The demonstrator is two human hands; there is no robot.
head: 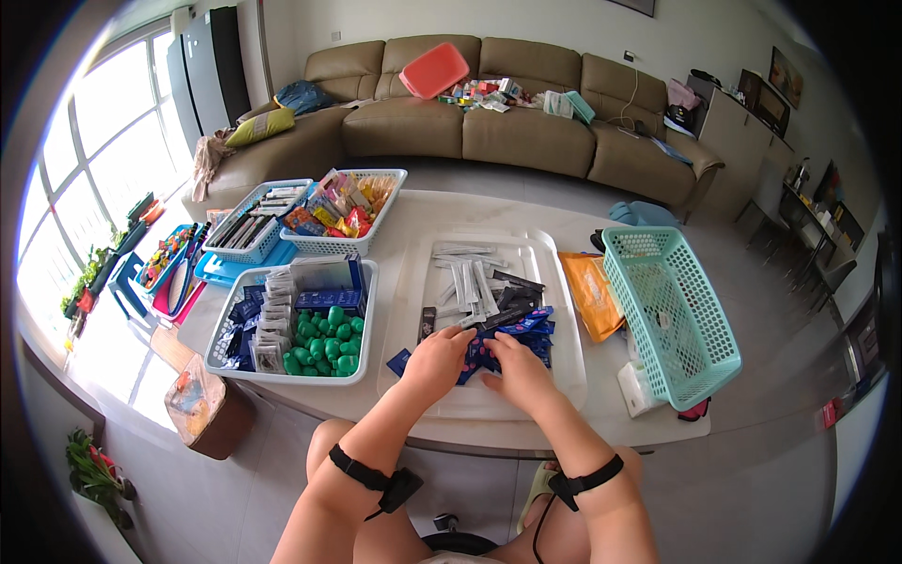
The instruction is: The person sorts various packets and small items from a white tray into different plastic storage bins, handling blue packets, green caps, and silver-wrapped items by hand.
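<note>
My left hand (441, 359) and my right hand (520, 369) reach over a shallow clear plastic lid or tray (564, 384). Between them, under the fingertips, lies a heap of small dark-blue sachets (473, 358); more blue sachets (530, 331) spread past my right fingers. My right thumb and fingers are spread apart against the heap. The left fingers bend down, and their hold is hidden. Beyond the hands are slim clear-wrapped white sticks (466, 282) and narrow black packets (513, 314). One blue sachet (399, 362) sits apart by my left wrist.
At left, a white basket (373, 310) holds green plastic bottles (324, 342), sachets and boxes. Behind it stand baskets of snacks (345, 211) and of pens or markers (254, 225). An empty mint basket (676, 317), an orange packet (590, 296) and a tissue pack (638, 389) are at right.
</note>
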